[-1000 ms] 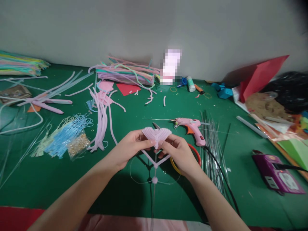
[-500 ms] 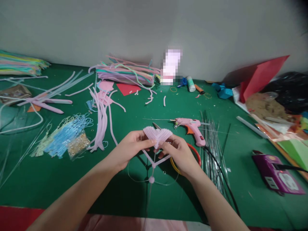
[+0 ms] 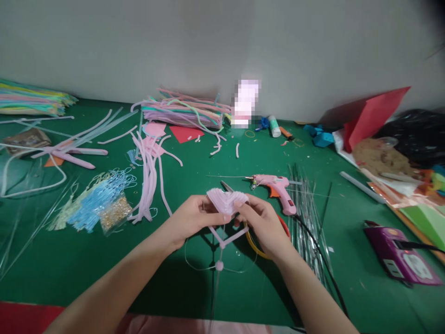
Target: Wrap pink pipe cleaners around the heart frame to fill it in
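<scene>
Between both hands is a pale lilac pipe-cleaner piece [image 3: 222, 200], folded in ridged layers that meet in a V. My left hand [image 3: 196, 214] pinches its lower left side, thumb on the front. My right hand [image 3: 259, 214] grips the right side, its thumb pressed on the ridges. Below hangs a V-shaped pipe-cleaner strip [image 3: 223, 244], and under it a small lilac pom-pom [image 3: 219, 266] on a thin wire with clear loops. Scissors [image 3: 225, 186] with red and yellow handles lie behind and under my right hand, partly hidden.
A pink glue gun [image 3: 274, 185] lies beyond my right hand, near thin metal wires [image 3: 308, 232]. Lilac pipe cleaners [image 3: 149, 181], blue tassels [image 3: 99, 199] and a bag of gold bits [image 3: 114, 214] are at left. A purple device [image 3: 399, 255] sits at right; a pipe-cleaner bundle [image 3: 187, 113] lies behind.
My right thumb has moved up onto the front of the ridged piece, whose layers now look tilted and more bunched. The whole view has shifted slightly, with things appearing lower.
</scene>
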### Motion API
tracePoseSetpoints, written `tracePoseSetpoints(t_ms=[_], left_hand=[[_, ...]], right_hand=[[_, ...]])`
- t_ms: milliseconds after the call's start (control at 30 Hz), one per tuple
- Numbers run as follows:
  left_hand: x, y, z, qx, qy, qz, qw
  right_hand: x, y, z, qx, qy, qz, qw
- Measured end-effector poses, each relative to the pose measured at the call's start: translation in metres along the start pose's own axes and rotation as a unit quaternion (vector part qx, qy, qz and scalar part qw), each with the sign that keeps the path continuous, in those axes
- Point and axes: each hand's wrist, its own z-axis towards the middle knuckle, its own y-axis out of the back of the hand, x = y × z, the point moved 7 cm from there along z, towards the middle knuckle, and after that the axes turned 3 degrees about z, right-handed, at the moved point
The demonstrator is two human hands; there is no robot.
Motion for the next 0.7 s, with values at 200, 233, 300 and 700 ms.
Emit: tracePoseSetpoints(t_ms=[200,233,300,700], left_hand=[[-0.003,-0.002,-0.001,0.013,-0.017,-0.011,1.0],[-0.003,-0.001,-0.001,0.012,-0.018,-0.009,1.0],[-0.003,0.0,-0.001,0.007,-0.019,-0.006,1.0],[-0.006,0.006,-0.001,-0.029,-0.031,0.058,0.997]], right_hand=[[0.004,-0.001,-0.001,0.007,0.013,0.015,1.0],[0.004,-0.001,-0.001,0.007,0.011,0.021,1.0],[0.003,0.0,-0.001,0.003,0.006,0.03,1.0],[0.007,0.013,-0.004,-0.037,0.017,0.03,0.999]])
